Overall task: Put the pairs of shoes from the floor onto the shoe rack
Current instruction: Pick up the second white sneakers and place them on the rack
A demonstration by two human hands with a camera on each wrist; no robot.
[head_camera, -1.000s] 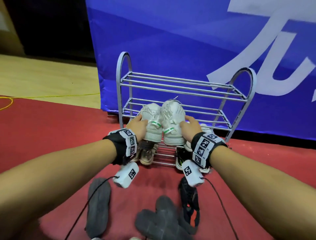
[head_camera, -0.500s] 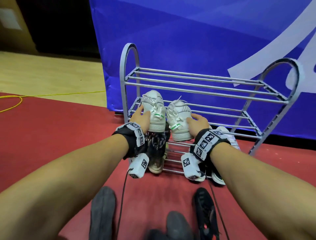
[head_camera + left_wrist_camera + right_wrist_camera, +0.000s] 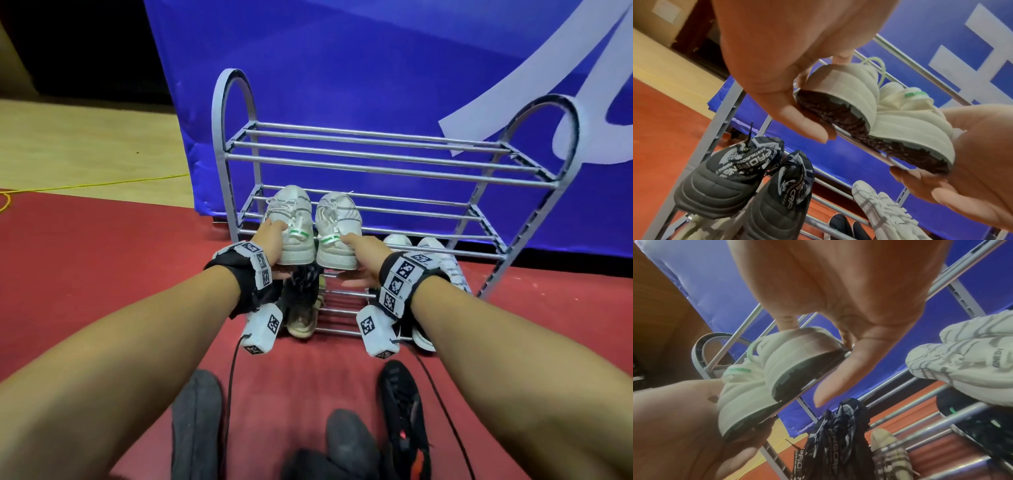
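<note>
A pair of white sneakers with green heel tags sits on the middle shelf of the grey metal shoe rack [image 3: 376,154], toes pointing to the back. My left hand [image 3: 274,236] grips the heel of the left white sneaker [image 3: 291,219]. In the left wrist view the thumb lies under its sole [image 3: 838,110] and the fingers sit on top of the heel. My right hand [image 3: 356,243] holds the heel of the right white sneaker [image 3: 339,219]. Seen from the right wrist, its thumb runs along that sole [image 3: 797,361]. Both soles lie on the shelf bars.
Dark patterned sneakers [image 3: 303,291] and a beige shoe [image 3: 301,322] sit on the lower shelf at the left, white grey-striped sneakers [image 3: 442,260] at the right. On the red floor lie a black shoe [image 3: 404,411] and grey shoes [image 3: 197,421]. A blue banner stands behind the rack.
Both hands have pushed the white sneakers further back onto the middle shelf. The head camera has come closer to the rack.
</note>
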